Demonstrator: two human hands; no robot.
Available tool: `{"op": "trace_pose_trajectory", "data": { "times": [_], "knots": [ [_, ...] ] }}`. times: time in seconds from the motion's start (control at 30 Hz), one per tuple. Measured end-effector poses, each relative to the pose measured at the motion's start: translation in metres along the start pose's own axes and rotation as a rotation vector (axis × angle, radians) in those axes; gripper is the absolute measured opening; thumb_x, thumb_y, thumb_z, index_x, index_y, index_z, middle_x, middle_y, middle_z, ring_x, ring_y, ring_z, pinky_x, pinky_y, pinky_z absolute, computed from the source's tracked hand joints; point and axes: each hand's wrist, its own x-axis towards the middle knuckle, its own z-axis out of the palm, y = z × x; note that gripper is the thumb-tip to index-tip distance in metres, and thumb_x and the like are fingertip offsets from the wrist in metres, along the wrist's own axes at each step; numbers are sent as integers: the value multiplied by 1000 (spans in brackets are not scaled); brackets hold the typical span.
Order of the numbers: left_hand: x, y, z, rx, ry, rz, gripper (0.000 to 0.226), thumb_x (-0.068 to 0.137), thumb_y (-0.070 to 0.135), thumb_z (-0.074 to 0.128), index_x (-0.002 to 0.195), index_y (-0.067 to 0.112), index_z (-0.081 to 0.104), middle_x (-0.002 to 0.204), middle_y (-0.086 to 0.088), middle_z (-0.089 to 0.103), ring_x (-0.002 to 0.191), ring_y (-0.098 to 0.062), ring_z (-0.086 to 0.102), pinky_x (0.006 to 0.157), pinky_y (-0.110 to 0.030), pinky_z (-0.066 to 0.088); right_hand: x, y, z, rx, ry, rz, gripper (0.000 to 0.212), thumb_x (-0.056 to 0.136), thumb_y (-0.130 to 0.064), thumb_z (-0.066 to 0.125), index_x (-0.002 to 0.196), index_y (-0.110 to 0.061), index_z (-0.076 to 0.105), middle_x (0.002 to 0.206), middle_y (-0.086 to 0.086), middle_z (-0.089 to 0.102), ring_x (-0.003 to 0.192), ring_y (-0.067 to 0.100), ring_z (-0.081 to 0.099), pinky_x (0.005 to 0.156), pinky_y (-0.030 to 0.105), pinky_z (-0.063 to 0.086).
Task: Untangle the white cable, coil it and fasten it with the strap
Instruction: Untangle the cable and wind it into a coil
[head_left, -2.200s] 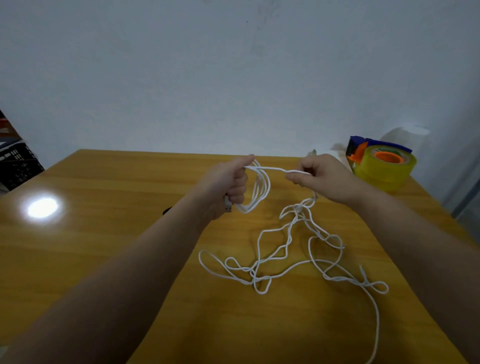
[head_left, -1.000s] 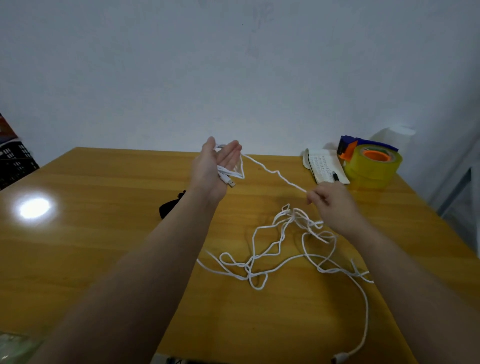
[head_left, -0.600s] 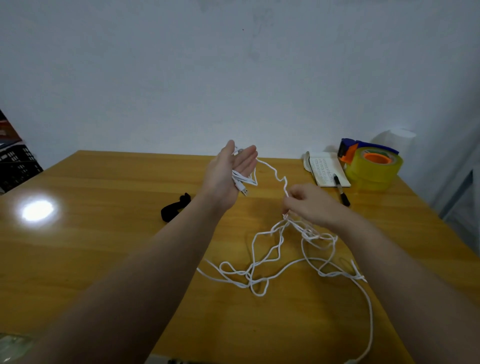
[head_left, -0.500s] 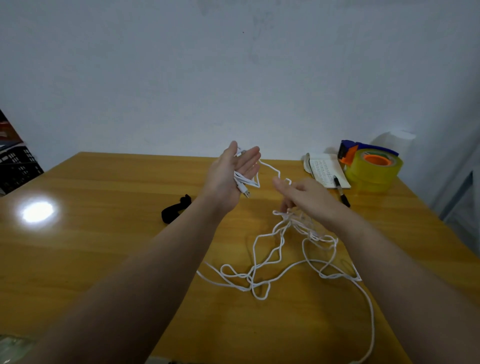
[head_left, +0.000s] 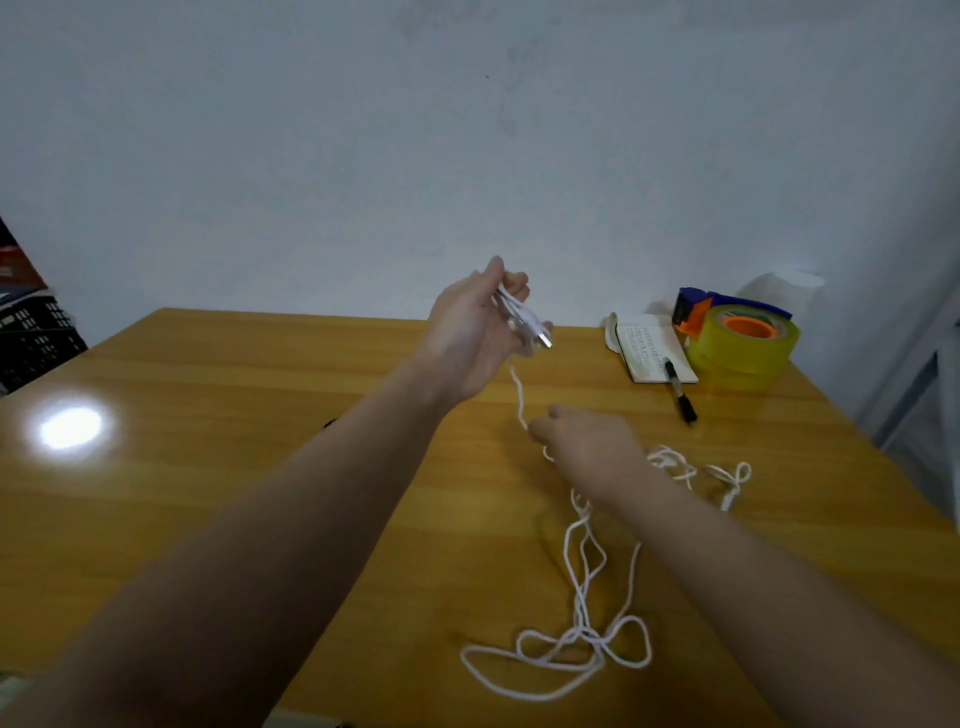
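As far as the room goes, wall (head_left: 467, 130): plain pale grey-blue, seen behind the far edge of the table.
Table (head_left: 208, 467): yellow-brown wood, pretty glossy, and a bright lamp glare is reflected on its left side.
White cable (head_left: 582, 571): mostly spread on the right half of the table. A loose tangle is left near the front edge, with smaller loops out to the right. One strand is led up from the right hand to the left hand.
Crate (head_left: 36, 338): black lattice thing cut off at the left edge, beyond the table. What's inside can't be told.
Left hand (head_left: 478, 332): raised above the table, fingers curled round a few gathered loops of cable.
Right hand (head_left: 587, 447): held low over the table and kinda blurred. A strand looks pinched at the fingertips.
Tape roll (head_left: 743, 343): yellow with an orange core, parked at the far right corner.
Notebook (head_left: 652, 345): laid just beside the tape.
Pen (head_left: 680, 397): black, laid with its far end on the notebook's near corner.
Plug (head_left: 544, 340): seen poking out of the left hand.
Strap (head_left: 329, 424): only a dark sliver is shown past the left forearm.
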Motion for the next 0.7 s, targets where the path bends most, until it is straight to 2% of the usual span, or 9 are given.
{"op": "trace_pose_trajectory", "data": {
  "times": [0.07, 0.17, 0.3, 0.37, 0.47, 0.5, 0.57, 0.63, 0.7],
  "knots": [
    [11, 7, -11, 112, 107, 72, 29, 102, 23, 38, 79, 10, 50, 106, -12, 50, 82, -12, 60, 85, -48, 40, -6, -3, 1, 40, -46, -46, 40, 96, -15, 38, 132, -30, 42, 108, 3, 57, 97, 25, 59, 62, 31, 34],
    [19, 6, -31, 318, 225, 103, 25, 101, 26, 38, 84, 12, 49, 110, -9, 49, 88, -8, 51, 86, -41, 40, -15, 0, -9, 51, -22, -94, 34, 100, -28, 35, 134, -33, 41, 104, 3, 62, 93, 24, 60, 66, 32, 41],
    [13, -14, -36, 529, 119, 113, 26, 96, 35, 48, 79, 16, 54, 113, -10, 51, 92, -7, 50, 93, -41, 41, -30, -3, -26, -27, 14, -235, 34, 100, -32, 34, 133, -34, 41, 110, -1, 57, 94, 21, 58, 62, 30, 39],
    [7, -20, -31, 607, 57, 129, 30, 85, 45, 60, 72, 19, 62, 103, -10, 54, 79, -10, 51, 81, -32, 43, -31, -1, -33, -41, 42, -267, 35, 97, -24, 41, 130, -35, 45, 110, -3, 49, 83, 15, 48, 52, 29, 32],
    [1, -25, -18, 685, -75, 166, 25, 92, 29, 58, 76, 10, 64, 85, -13, 58, 51, 2, 47, 57, -11, 37, -24, 9, -36, -66, 98, -317, 38, 93, -16, 49, 126, -33, 51, 111, -1, 47, 88, 17, 46, 49, 27, 23],
    [1, -26, -14, 694, -105, 166, 24, 93, 26, 57, 78, 9, 64, 82, -13, 59, 53, 3, 49, 57, -12, 37, -21, 12, -38, -53, 121, -325, 38, 92, -14, 51, 125, -32, 54, 113, 1, 49, 91, 19, 49, 48, 26, 21],
    [-2, -27, -9, 684, -142, 130, 23, 92, 30, 58, 76, 16, 66, 93, -12, 61, 77, -3, 58, 72, -21, 41, -18, 16, -44, 5, 151, -303, 35, 94, -19, 51, 126, -33, 56, 114, 2, 52, 92, 20, 54, 50, 27, 29],
    [-5, -28, -6, 684, -168, 85, 25, 90, 37, 57, 71, 25, 67, 99, -13, 58, 94, -14, 53, 78, -32, 40, -17, 19, -53, 60, 158, -272, 32, 97, -29, 44, 126, -35, 56, 108, -1, 55, 92, 18, 55, 58, 31, 38],
    [-6, -32, -6, 709, -185, 51, 27, 88, 41, 53, 70, 26, 66, 102, -16, 56, 98, -18, 47, 80, -39, 40, -14, 22, -60, 87, 119, -275, 31, 98, -32, 43, 125, -36, 57, 108, -5, 58, 97, 15, 55, 66, 33, 43]
  ]
}}
